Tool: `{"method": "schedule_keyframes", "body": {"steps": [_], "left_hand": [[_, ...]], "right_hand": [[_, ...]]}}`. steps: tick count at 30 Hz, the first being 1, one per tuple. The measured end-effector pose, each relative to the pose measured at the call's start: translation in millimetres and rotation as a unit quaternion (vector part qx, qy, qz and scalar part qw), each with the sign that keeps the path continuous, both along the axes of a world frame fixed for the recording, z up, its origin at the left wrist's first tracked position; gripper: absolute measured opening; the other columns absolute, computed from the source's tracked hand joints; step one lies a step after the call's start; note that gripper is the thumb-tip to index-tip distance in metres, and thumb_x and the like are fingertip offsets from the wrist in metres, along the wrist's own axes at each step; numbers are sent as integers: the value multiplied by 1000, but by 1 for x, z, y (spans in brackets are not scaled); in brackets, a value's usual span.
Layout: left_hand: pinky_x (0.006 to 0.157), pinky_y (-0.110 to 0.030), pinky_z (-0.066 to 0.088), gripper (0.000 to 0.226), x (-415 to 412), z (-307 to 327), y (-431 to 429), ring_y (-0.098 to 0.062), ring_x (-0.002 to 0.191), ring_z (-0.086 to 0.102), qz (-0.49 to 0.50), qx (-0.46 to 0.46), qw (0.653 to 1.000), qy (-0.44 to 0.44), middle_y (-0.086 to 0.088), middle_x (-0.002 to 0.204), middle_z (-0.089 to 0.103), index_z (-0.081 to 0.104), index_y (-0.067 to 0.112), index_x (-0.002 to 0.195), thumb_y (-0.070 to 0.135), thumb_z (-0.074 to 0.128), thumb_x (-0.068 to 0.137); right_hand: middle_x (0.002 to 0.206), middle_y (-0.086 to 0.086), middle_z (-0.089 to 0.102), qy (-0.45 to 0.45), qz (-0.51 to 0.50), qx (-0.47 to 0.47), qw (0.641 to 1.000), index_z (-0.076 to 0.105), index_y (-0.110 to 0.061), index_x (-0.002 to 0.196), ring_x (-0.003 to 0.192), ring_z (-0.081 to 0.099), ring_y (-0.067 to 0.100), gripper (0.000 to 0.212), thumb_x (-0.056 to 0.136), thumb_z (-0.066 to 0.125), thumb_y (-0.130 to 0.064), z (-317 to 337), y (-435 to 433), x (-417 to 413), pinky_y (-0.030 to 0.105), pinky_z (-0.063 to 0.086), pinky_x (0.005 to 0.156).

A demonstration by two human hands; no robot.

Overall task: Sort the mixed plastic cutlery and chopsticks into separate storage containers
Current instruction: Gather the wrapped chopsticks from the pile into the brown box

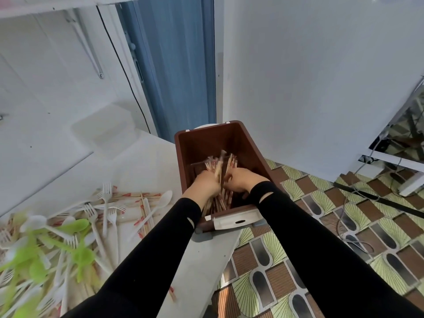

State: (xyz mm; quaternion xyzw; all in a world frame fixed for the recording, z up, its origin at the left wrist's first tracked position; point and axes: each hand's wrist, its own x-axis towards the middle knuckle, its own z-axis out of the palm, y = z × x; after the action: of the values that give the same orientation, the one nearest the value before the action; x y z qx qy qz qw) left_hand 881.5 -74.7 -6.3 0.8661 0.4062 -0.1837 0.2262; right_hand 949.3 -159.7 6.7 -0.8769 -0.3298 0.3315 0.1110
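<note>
A brown plastic box (pixel 250 145) stands on the white table's right end and holds a bundle of wrapped chopsticks (pixel 220 165). Both my hands are inside the box. My left hand (pixel 206 183) grips the bundle from the left, and my right hand (pixel 241 180) closes round it from the right. On the table at the left lies a mixed heap of white plastic forks (pixel 106 193), white spoons (pixel 164 198), green spoons (pixel 75 226) and more wrapped chopsticks (pixel 137 195).
The white table (pixel 197 260) ends just right of the box, above a patterned tiled floor (pixel 321 249) with cables. A clear lidded container (pixel 107 131) sits at the back. A single wrapped chopstick (pixel 172 293) lies near the table's front edge.
</note>
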Motion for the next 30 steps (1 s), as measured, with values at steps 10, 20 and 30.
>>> {"method": "schedule_keyframes", "body": {"steps": [10,20,30], "left_hand": [[91,-33,46,36,-6,9,-5,-33,122,55,10,-27,998,-56,-18,135,55,52,-2,134,14,40,104],[74,-34,52,45,-15,10,-14,-32,98,62,-32,-90,995,28,-19,134,54,37,0,145,15,43,103],[115,-49,26,81,-10,-1,-11,-39,147,9,-65,10,998,14,-13,161,-9,6,15,156,-6,51,91]], "right_hand": [[96,17,63,32,-57,-3,998,56,0,116,76,68,29,23,102,39,-9,-7,3,0,35,57,60],[94,22,67,43,-79,-4,996,56,5,110,69,68,33,21,99,39,-2,-8,3,0,45,60,69],[136,17,53,-57,107,-18,993,48,-12,140,119,55,31,42,98,47,-13,-19,15,0,33,47,94]]}}
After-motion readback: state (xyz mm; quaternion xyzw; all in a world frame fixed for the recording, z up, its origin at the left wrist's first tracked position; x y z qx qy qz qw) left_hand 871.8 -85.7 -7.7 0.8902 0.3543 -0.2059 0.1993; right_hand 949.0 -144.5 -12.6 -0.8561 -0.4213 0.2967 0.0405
